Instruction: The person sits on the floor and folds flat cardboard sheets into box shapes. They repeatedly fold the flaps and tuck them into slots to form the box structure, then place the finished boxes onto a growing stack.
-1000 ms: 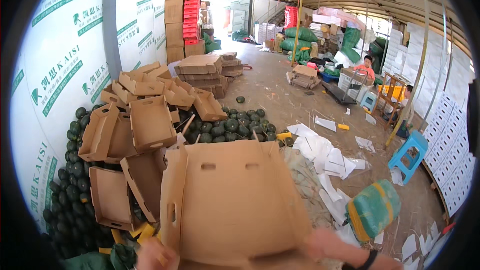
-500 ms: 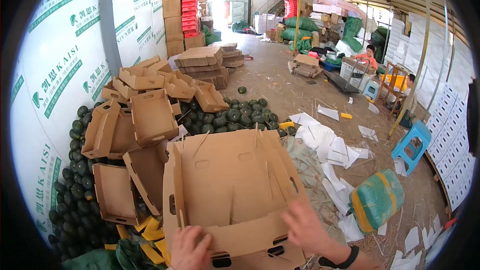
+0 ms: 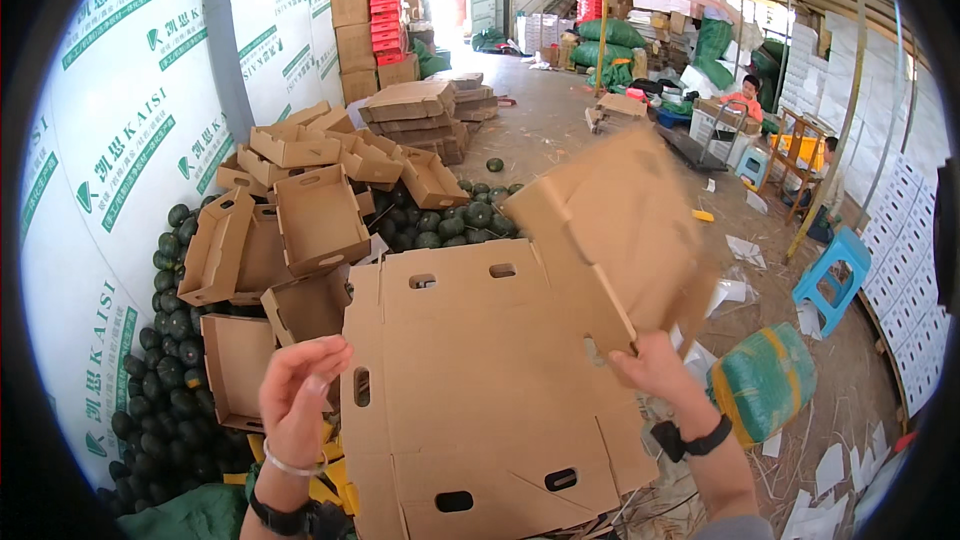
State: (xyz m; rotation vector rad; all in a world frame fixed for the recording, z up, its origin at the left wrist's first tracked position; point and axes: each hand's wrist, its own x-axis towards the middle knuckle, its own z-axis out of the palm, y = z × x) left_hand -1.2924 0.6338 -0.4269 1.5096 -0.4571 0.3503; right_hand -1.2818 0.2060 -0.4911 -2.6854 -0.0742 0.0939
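My right hand [image 3: 655, 370] is closed on the edge of a folded cardboard box [image 3: 620, 220], lifted up and tilted to the right; the box is blurred by motion. Below it lies a flat, unfolded cardboard blank [image 3: 470, 340] with oval hand holes and cut flaps. To the left of this sheet, my left hand [image 3: 300, 390] is raised and empty, fingers stretched and the thumb apart. A bracelet and a dark band are on my left wrist, a black band on my right.
Open cardboard boxes [image 3: 320, 220] lie heaped on dark green round squashes [image 3: 170, 380] at the left. Flattened cardboard [image 3: 410, 105] is stacked farther back. A green wrapped bundle [image 3: 762, 380] and a blue stool [image 3: 835, 268] stand at right. A person [image 3: 745, 95] in orange sits far back.
The box that lay on the stack under both hands is now lifted and swung to the right in my right hand. My left hand has let go and risen, and the flat blank is uncovered.
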